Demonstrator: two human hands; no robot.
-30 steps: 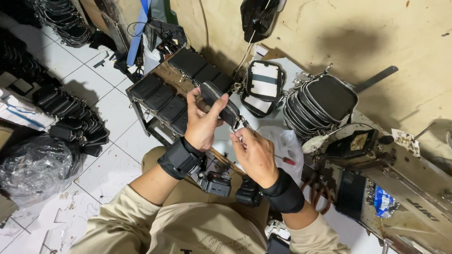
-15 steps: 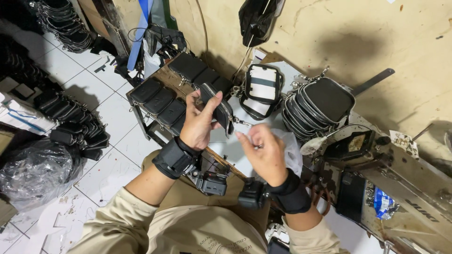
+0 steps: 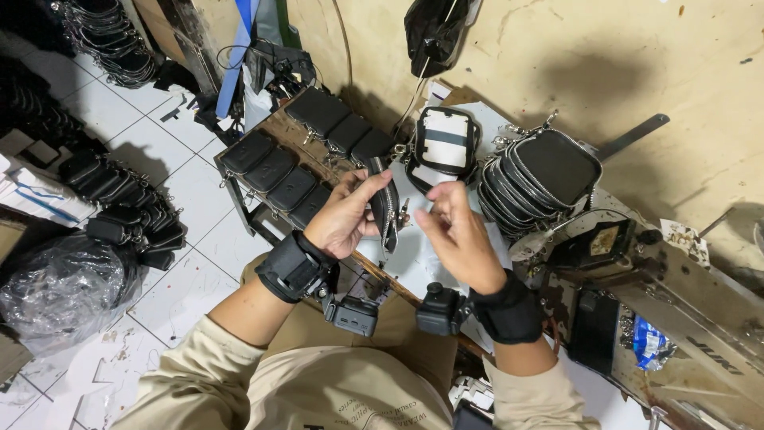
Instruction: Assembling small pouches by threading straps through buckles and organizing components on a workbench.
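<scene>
My left hand (image 3: 344,213) grips a small black zippered pouch (image 3: 385,209), held on edge with its metal zipper facing me. My right hand (image 3: 457,232) hovers just to the right of the pouch, fingers curled, holding nothing that I can see. Both wrists wear black straps with small black cameras (image 3: 355,315) hanging under them. Behind my hands stands a wooden rack (image 3: 263,131) lined with finished black pouches (image 3: 270,169). A stack of larger black zippered pouches (image 3: 549,171) leans to the right.
A black-and-white pouch (image 3: 446,143) lies on white paper behind my hands. A sewing machine (image 3: 676,310) fills the right side. More black pouches are piled on the tiled floor at left (image 3: 127,219), beside a clear plastic bag (image 3: 56,287). A black bag (image 3: 434,28) hangs on the wall.
My right hand has let go of the pouch and drawn away to the right. My left hand has turned the pouch upright on its edge.
</scene>
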